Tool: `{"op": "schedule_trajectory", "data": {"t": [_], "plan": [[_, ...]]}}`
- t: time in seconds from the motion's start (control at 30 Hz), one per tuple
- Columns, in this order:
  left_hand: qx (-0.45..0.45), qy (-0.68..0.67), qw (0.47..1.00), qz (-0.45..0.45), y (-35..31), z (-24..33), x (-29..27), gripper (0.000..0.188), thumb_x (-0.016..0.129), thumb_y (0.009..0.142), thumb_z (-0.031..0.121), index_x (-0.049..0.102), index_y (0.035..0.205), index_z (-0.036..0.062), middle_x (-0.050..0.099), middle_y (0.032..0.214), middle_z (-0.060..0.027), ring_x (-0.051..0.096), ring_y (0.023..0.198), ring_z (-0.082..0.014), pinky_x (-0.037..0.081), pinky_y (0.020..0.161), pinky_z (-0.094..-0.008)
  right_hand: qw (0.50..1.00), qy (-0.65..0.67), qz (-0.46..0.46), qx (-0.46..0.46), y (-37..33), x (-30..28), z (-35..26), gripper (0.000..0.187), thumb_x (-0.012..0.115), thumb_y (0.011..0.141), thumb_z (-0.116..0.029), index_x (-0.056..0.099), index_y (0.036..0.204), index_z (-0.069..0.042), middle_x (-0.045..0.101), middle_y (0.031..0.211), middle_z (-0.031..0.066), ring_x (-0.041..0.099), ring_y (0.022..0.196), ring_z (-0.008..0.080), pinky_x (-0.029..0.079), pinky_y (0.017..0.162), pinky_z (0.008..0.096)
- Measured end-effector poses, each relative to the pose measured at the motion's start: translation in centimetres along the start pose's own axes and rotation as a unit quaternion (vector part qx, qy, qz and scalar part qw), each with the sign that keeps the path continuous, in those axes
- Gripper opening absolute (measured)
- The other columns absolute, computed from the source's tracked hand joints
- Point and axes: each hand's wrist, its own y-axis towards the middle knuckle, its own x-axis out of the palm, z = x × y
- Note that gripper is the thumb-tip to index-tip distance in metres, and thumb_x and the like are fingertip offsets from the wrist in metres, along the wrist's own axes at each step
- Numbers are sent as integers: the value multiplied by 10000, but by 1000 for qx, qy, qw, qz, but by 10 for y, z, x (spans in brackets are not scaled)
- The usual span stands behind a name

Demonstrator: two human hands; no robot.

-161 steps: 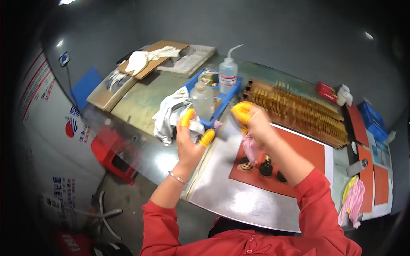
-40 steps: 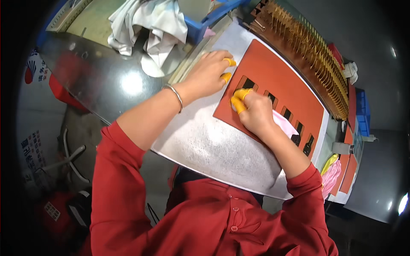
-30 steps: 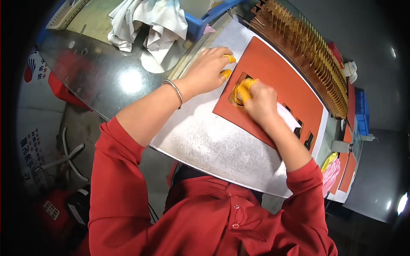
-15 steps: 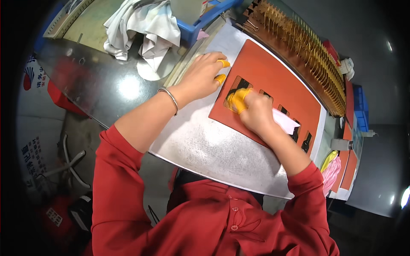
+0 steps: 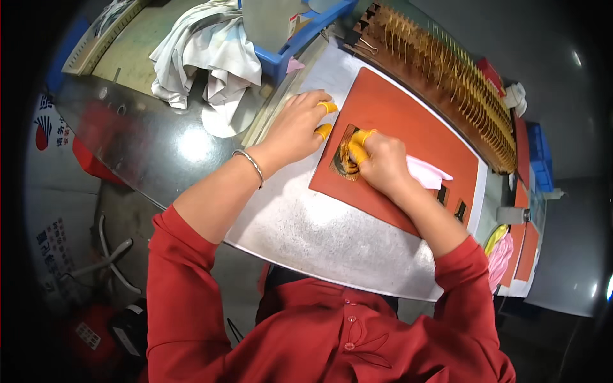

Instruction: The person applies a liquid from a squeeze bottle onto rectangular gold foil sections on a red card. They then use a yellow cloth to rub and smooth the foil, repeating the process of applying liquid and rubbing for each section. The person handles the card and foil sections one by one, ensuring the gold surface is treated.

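My right hand (image 5: 385, 159), with yellow finger cots on its thumb and fingertip, presses down on a small dark rectangular plate (image 5: 345, 167) with gold-coloured markings. That plate lies near the left end of an orange-red mat (image 5: 396, 108). A pale pink cloth (image 5: 426, 171) trails from under the closed right hand. Other small dark pieces (image 5: 461, 209) lie farther right on the mat, partly covered by the hand and cloth. My left hand (image 5: 299, 127), also wearing two yellow finger cots, rests open beside the mat's left edge, its fingers stretched out and holding nothing.
Beyond the mat stands a long brown rack (image 5: 440, 76) with rows of gold-coloured pieces. White crumpled fabric (image 5: 214, 51) and a blue bin (image 5: 274, 60) are at the back left. Pink fabric (image 5: 500, 258) and a small grey container (image 5: 511, 215) lie at the right.
My right fingers have shifted slightly over the plate, and more of its gold markings shows. The pink cloth's loose end has swung farther out. My left hand stays beside the mat.
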Motion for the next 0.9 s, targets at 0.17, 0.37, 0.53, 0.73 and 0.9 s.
{"op": "schedule_trajectory", "data": {"t": [0.17, 0.37, 0.53, 0.73, 0.9], "plan": [[-1, -13, 1000, -11, 2, 3, -2, 348, 613, 745, 40, 553, 1088, 56, 483, 1211, -107, 446, 1117, -303, 355, 942, -393, 997, -17, -11, 78, 25, -11, 11, 102, 600, 749, -141, 625, 763, -43, 614, 747, 149, 601, 671, 333, 476, 595, 422], [0, -3, 1000, -9, 2, 4, -3, 368, 605, 733, 15, 550, 1094, 59, 474, 1224, -104, 441, 1126, -297, 356, 942, -388, 996, 21, -3, 87, 19, -13, 9, 125, 602, 774, -159, 634, 792, -39, 623, 748, 142, 602, 673, 330, 476, 606, 422], [-13, -5, 1000, -20, 1, 5, -5, 380, 604, 724, 1, 546, 1096, 53, 469, 1229, -103, 439, 1129, -295, 353, 946, -386, 997, 4, -33, 69, 9, -15, 4, 111, 588, 786, -127, 648, 810, -37, 630, 751, 146, 604, 665, 325, 473, 590, 422], [-2, -1, 1000, -11, 1, 4, -3, 375, 609, 727, 11, 546, 1095, 51, 474, 1223, -108, 439, 1125, -299, 353, 945, -388, 996, 10, -22, 85, 11, -14, 5, 134, 618, 756, -140, 646, 808, -20, 631, 739, 157, 606, 668, 329, 479, 603, 424], [-2, 1, 1000, -9, 3, 4, 0, 370, 602, 735, 13, 550, 1100, 53, 483, 1217, -107, 443, 1119, -304, 359, 936, -389, 995, 3, -16, 97, 24, -17, 15, 108, 612, 734, -119, 645, 801, -42, 623, 754, 163, 607, 676, 335, 482, 596, 427]]}}
